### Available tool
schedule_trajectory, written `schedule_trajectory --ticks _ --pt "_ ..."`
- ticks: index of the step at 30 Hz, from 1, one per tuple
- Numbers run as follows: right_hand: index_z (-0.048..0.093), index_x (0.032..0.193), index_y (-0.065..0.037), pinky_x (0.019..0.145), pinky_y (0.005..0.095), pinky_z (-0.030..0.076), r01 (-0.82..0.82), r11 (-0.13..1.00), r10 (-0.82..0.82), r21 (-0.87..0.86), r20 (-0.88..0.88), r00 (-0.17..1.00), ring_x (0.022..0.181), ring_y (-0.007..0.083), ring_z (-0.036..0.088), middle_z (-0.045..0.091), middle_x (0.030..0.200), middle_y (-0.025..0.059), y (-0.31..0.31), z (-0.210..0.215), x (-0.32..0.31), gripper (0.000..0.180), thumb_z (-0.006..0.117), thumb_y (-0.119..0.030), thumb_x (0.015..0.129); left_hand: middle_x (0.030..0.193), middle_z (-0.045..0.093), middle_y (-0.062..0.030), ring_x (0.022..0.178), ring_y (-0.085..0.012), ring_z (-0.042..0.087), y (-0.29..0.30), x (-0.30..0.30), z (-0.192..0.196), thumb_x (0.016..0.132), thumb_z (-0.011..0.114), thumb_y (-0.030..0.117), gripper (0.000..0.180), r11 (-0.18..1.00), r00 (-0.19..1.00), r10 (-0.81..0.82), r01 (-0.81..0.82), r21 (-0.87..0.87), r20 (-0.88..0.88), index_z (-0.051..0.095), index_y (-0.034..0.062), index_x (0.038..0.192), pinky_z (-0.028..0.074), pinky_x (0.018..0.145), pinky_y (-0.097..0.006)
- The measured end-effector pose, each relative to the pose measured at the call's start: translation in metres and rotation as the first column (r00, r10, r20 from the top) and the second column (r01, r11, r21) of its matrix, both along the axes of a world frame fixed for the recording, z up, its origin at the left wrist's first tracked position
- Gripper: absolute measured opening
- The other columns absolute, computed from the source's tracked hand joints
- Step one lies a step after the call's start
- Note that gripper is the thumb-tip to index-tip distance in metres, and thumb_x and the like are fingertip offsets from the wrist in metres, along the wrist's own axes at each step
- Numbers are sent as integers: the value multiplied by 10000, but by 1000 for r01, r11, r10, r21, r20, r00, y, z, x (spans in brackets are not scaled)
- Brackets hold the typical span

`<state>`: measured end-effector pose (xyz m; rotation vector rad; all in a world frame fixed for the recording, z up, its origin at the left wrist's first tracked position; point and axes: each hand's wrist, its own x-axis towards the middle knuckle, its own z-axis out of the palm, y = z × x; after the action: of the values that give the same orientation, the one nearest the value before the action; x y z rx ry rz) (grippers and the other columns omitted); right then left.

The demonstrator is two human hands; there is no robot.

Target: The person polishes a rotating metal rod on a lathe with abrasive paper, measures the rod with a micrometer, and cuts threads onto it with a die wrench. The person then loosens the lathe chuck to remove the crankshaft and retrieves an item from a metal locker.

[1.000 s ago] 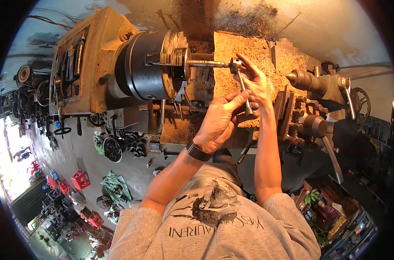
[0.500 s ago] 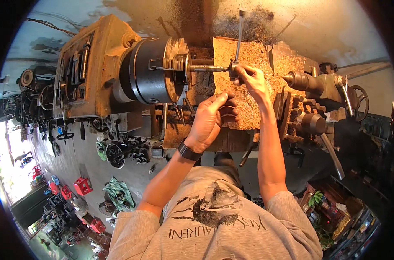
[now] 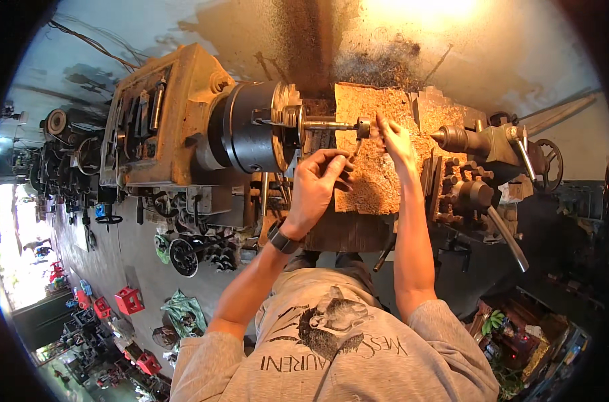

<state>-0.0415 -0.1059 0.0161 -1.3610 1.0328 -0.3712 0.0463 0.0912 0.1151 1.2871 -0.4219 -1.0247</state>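
A lathe stands in front of me, its dark round chuck [image 3: 251, 127] gripping a thin steel shaft [image 3: 328, 124] that ends in a small round piece [image 3: 363, 127]. My right hand [image 3: 395, 144] is just right of that piece. Its fingers are spread and the fingertips touch or nearly touch the piece. My left hand [image 3: 318, 184] hovers below the shaft with its fingers curled in. Whether it holds something small is hidden. Below both hands the lathe bed [image 3: 375, 181] is covered in brown metal chips.
The tan headstock [image 3: 163, 114] is at the left. The tailstock [image 3: 465, 141] with its pointed centre and handwheel [image 3: 549, 164] is at the right. Levers [image 3: 505, 234] stick out toward me. Machine parts and red crates [image 3: 130, 299] lie on the workshop floor at lower left.
The long thin tool that my right hand swung up at the shaft end is gone from view. My left hand has dropped a little, away from the shaft.
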Motion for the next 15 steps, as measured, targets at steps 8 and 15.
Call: schedule_trajectory --ticks 8,15 --pt "481 1314 -58 915 335 491 -99 995 91 21 256 962 990 201 622 620 1149 148 21 4 -4 685 721 -415 780 973 601 -118 926 -272 573 -10 79 30 823 637 90 205 976 -145 205 -41 -213 968 592 4 1003 469 794 -364" --pt "351 1370 21 550 290 540 59 991 -81 119 195 977 653 159 663 670 843 154 65 30 -14 650 561 -391 913 1049 600 -140 991 -329 569 -15 113 19 806 686 185 281 996 11 55 -78 -54 998 610 22 1022 447 869 -402"
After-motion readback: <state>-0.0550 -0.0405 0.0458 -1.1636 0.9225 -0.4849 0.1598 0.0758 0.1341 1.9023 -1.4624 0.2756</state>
